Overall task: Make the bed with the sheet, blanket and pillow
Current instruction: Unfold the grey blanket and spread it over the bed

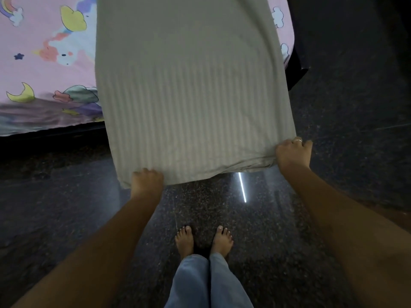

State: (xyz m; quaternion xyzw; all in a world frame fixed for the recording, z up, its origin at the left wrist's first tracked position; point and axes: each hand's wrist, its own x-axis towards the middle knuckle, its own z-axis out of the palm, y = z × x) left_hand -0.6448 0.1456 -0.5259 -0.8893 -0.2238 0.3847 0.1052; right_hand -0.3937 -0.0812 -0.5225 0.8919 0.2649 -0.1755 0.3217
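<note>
Head view:
- Your left hand (146, 181) grasps the near left corner of the blanket (189, 85). The fingers are curled over the hem from below.
- Your right hand (292, 152) is clenched on the near right corner of the blanket, where the fabric bunches into folds. A ring (297, 140) shows on one finger.
- The blanket is grey with fine lengthwise stripes. It is stretched between both hands, and its near edge is held in the air above the floor (344, 130). The far part extends over the bed and out of frame at the top.
- The bed base (297, 70) is dark and carries a mattress covered by the sheet (44, 52). The sheet is pink, printed with clouds, a moon and stars, and it shows on both sides of the blanket.
- Your bare left foot (184, 241) and right foot (222, 240) stand side by side on the dark speckled floor, near the foot of the bed. Blue jeans (200, 283) cover your legs.
- A bright streak of reflected light (242, 187) lies on the floor just below the blanket's near edge.
</note>
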